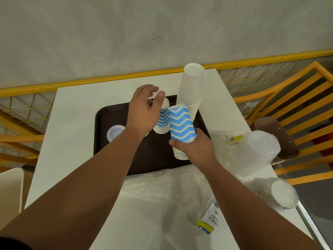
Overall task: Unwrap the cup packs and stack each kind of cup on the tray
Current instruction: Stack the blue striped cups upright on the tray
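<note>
A dark brown tray (111, 147) lies on the white table. On it stand a tall stack of white cups (191, 87), upside down, and a shorter stack of blue zigzag cups (163, 120). My left hand (144, 109) hovers over that shorter stack, fingers loosely curved around its top, holding nothing that I can see. My right hand (194, 148) grips a second stack of blue zigzag cups (182, 125) near its rims, tilted above the tray. A small white cup (115, 132) sits on the tray's left side.
Crumpled clear wrappers lie on the table: one at right (252, 150), one with a yellow label near the front (207, 219). A wrapped white cup pack (281, 193) lies at the right edge. Yellow railing and a yellow-framed chair (297, 98) border the table (75, 112).
</note>
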